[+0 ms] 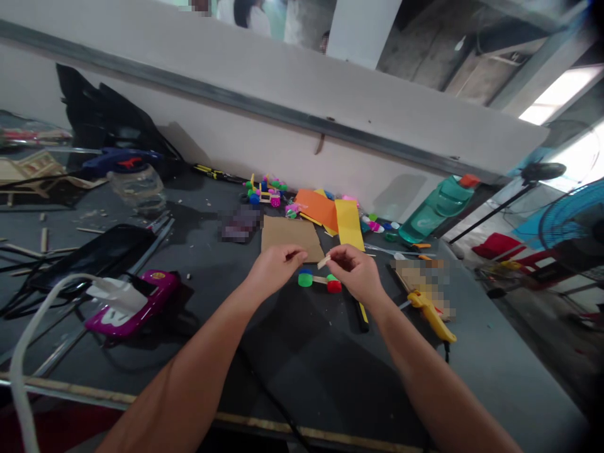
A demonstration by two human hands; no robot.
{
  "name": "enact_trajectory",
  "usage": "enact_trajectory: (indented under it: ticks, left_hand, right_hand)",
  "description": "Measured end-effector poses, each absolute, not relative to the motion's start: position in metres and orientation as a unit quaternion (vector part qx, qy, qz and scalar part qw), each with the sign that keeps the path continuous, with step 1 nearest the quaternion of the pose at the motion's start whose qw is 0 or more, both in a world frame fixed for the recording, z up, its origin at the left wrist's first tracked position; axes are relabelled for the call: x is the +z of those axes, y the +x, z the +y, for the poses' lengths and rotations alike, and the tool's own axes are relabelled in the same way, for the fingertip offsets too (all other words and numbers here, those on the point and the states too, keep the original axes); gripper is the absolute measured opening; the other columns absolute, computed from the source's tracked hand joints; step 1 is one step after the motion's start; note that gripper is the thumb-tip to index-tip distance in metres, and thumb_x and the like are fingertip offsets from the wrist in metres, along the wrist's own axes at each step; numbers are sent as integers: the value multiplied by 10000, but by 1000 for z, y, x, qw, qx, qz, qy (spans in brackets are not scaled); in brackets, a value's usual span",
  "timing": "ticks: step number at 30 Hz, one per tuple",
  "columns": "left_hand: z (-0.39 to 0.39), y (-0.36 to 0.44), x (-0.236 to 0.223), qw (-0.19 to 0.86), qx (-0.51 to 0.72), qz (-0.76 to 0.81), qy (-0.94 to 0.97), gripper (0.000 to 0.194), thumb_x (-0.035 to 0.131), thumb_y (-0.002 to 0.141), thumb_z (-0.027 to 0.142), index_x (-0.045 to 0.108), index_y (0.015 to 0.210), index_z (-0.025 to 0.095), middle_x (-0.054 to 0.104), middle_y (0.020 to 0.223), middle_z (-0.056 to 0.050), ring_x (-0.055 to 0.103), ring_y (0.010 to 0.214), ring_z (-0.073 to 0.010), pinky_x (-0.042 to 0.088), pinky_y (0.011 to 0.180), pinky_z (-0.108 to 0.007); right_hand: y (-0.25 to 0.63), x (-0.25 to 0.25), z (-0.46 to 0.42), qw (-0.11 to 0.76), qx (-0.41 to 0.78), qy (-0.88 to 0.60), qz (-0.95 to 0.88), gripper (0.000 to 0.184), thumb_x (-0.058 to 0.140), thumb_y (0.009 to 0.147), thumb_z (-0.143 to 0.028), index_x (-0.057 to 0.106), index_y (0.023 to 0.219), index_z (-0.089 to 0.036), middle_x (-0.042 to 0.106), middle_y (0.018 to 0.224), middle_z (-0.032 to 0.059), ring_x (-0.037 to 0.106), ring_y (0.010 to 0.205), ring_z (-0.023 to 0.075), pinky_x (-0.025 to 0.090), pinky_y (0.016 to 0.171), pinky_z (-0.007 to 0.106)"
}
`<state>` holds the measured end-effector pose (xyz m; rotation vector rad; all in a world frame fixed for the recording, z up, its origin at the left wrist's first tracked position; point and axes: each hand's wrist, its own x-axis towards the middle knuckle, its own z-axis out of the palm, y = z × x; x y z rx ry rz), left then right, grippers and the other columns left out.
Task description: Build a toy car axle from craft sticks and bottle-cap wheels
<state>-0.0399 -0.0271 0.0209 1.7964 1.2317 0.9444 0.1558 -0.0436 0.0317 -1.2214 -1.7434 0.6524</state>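
Observation:
Between the thumb and fingers of my right hand point(356, 269) is a short piece of wooden stick point(323, 262), pale and flat. My left hand point(276, 269) is closed in a pinch over the near part of a brown cardboard piece point(287, 234); whether anything tiny is between its fingertips I cannot make out. Just below both hands lies a small wheeled assembly point(319, 279), with green, blue and red bottle-cap wheels joined by a wooden stick. A black and yellow cutter knife point(362, 314) lies beneath my right wrist, partly hidden.
A yellow glue gun point(431, 316) lies at right, with a green bottle point(438, 207) behind it. Orange paper point(315, 207), yellow paper point(348, 223) and colourful cap toys point(264, 192) lie along the wall. At left are a purple power strip point(153, 305) and a plastic jar point(138, 189).

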Motion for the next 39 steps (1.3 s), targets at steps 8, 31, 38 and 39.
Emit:
enact_trajectory:
  ticks: [8,31,38,39]
  left_hand:
    - [-27,-42,3,198,223,474,828,350,631,755,363,652,1082,239,690,1059,-59,617,974,-263,449,775,-331]
    - [-25,-40,-5,199,246,442,839,203,601,793,305,682,956,215,706,918,-50,645,839,-227,458,709,-308]
    - [-25,-40,-4,187,230,449,843,288,596,795,313,663,1051,201,702,1003,-71,637,914,-253,463,729,-322]
    - [-25,-40,-4,184,227,451,843,296,595,796,312,660,1061,197,701,1010,-74,635,921,-256,463,734,-323]
  right_hand:
    - [160,6,-37,353,198,-506,-762,99,594,756,-250,632,836,-206,682,767,8,634,698,149,486,658,262]
    - [157,-3,-32,337,213,-505,-765,111,598,745,-284,634,824,-215,683,740,5,636,675,156,487,628,269]
    - [158,-3,-31,338,209,-506,-766,105,602,740,-292,629,807,-215,672,727,1,621,662,153,477,624,269]
    - [158,-2,-31,339,209,-508,-764,103,603,740,-291,627,803,-214,669,722,-1,615,655,151,475,621,266]
